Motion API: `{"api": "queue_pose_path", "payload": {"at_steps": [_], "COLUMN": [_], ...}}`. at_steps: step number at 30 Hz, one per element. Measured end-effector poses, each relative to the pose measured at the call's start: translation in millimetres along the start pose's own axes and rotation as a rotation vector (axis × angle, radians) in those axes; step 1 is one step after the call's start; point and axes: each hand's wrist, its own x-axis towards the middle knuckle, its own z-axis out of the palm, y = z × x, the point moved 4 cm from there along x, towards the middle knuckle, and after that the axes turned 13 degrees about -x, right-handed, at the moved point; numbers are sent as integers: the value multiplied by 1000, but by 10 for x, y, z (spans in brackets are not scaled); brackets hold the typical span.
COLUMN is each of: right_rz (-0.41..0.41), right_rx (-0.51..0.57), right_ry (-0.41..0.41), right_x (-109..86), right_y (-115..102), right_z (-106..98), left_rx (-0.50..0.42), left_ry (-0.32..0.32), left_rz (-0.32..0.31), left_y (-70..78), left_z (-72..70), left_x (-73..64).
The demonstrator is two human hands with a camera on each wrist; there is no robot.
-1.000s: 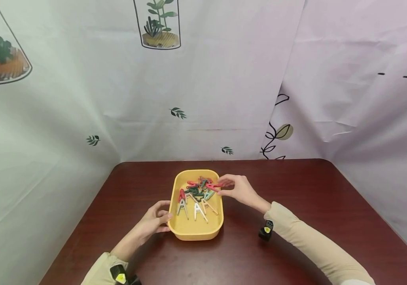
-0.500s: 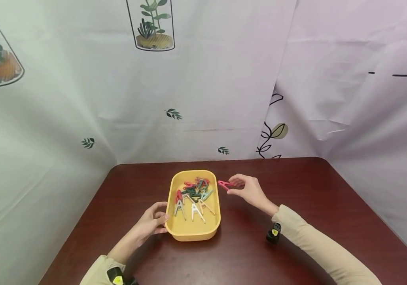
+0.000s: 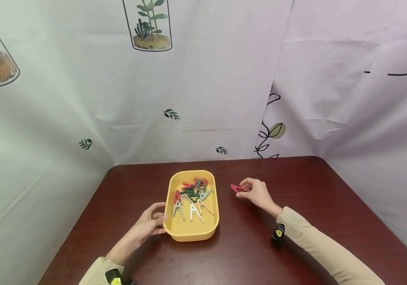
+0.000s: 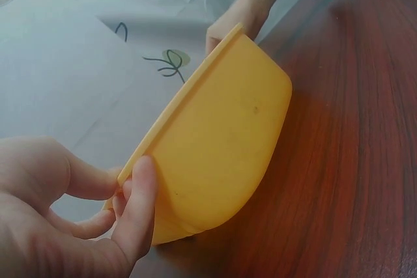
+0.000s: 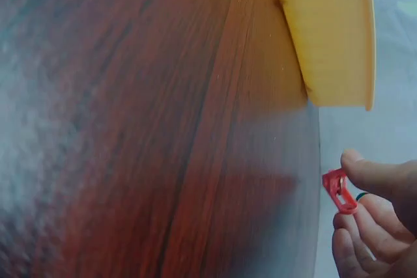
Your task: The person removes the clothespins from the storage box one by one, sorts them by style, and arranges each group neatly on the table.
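My right hand (image 3: 258, 192) pinches a red clothespin (image 3: 237, 188) between thumb and fingers, to the right of the yellow tray (image 3: 190, 233). In the right wrist view the red clothespin (image 5: 339, 191) points away from the fingertips, above the table. My left hand (image 3: 150, 221) grips the tray's left rim; the left wrist view has the thumb and fingers on either side of that yellow rim (image 4: 179, 102). Inside the tray lie a white clothespin (image 3: 194, 211), an orange one (image 3: 203, 206), a grey one (image 3: 178, 208), and several red and green ones heaped toward the far end.
The dark red-brown table (image 3: 203, 265) carries the tray near its middle. Behind it hangs a pale cloth backdrop (image 3: 203, 87) printed with plants, which also runs along both sides. Each wrist wears a black strapped device (image 3: 278, 235).
My right hand has carried the red clothespin from over the tray's right rim out to the right and lowered it. My left hand stays on the tray; the view has shifted slightly.
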Motion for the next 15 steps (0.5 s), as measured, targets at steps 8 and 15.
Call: {"api": "queue_pose_path", "payload": {"at_steps": [8,15], "right_rz": [66,131], "right_rx": [-27,-99], "right_ry": [-44,-82], "right_x": [48,88], "right_y": [98,80], "right_z": [30,131], "left_rx": [-7,-6], "left_ry": [-9,-12], "left_rz": [6,9], "left_y": [11,20], "left_z": [2,8], "left_x": [-12,-23]}}
